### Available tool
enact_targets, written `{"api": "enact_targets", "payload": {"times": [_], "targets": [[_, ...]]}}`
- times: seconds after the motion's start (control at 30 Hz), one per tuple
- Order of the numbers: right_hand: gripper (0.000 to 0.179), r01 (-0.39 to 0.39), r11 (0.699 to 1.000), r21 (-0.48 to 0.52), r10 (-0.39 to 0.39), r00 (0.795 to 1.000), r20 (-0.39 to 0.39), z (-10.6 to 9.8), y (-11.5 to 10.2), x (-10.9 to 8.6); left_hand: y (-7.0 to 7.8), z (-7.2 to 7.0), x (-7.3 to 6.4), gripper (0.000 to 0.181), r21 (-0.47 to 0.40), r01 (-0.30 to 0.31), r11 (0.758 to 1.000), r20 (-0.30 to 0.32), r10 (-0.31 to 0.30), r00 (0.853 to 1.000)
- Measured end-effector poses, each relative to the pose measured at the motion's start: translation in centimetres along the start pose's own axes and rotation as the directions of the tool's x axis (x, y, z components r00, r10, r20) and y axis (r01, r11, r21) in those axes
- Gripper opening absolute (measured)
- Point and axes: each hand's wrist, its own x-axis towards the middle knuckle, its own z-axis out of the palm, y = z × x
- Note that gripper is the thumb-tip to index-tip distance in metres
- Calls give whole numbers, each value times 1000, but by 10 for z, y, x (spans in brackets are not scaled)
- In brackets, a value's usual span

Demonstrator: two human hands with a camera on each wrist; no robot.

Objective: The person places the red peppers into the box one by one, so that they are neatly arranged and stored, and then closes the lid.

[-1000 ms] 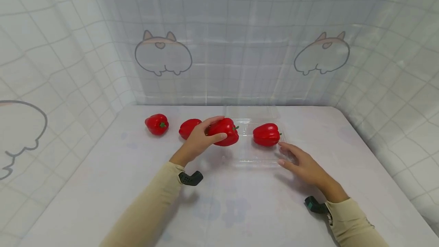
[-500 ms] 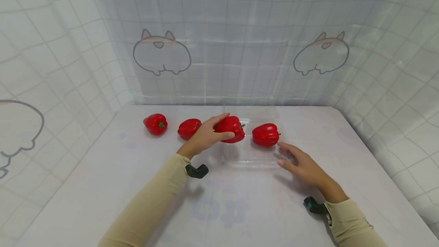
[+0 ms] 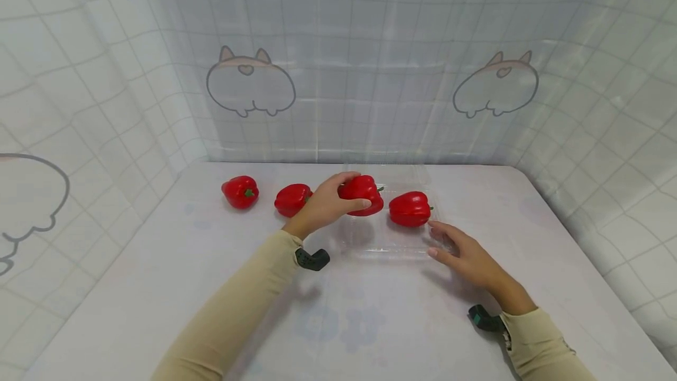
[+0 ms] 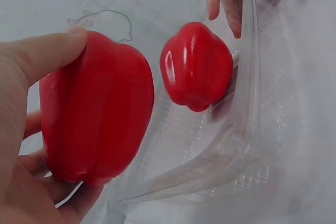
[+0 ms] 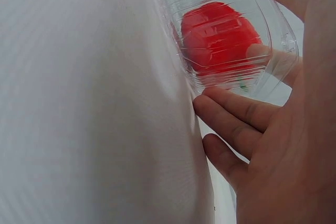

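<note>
My left hand [image 3: 325, 203] grips a red bell pepper [image 3: 368, 191] with thumb and fingers round its sides, above the left part of a clear plastic container [image 3: 378, 239]. A second bell pepper [image 4: 197, 66] lies inside the container, on its right side. At the container's right wall, my right hand [image 3: 468, 257] rests with its fingers loosely extended. In the right wrist view, the fingertips [image 5: 210, 98] lie against the clear wall, and the pepper inside shows through it. The container's lid [image 3: 388, 174] is folded back behind it.
Two more red bell peppers lie on the white table to the left: one [image 3: 293, 200] beside the left hand, another [image 3: 240, 191] farther left. A tiled-pattern curtain [image 3: 338, 75] encloses the back and sides.
The left hand has carried its bell pepper right and slightly away from me, farther over the container. The right hand and the other peppers stay in place.
</note>
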Motion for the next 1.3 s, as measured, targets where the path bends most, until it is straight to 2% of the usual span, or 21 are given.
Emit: {"api": "enact_targets", "payload": {"times": [0.2,0.47,0.73,0.87,1.1,1.3], "targets": [[69,-2,1000,-6,2,1000,-5,0,0,0,6,4,7,73,45,-2,999,-12,3,1000],[71,-26,1000,9,26,1000,5,1,0,-1,8,10,16,72,130,50,990,34,-55,998],[71,-10,1000,-10,10,1000,-1,1,1,0,10,13,19,74,156,60,986,58,-69,996],[70,-2,1000,-14,2,1000,-4,1,1,0,10,13,18,73,170,41,985,77,-55,996],[68,4,1000,-10,-4,1000,0,2,-1,1,8,14,20,76,225,-31,974,147,-3,989],[68,4,1000,-8,-4,1000,-8,2,-1,0,9,18,22,75,251,-53,967,162,12,987]]}}
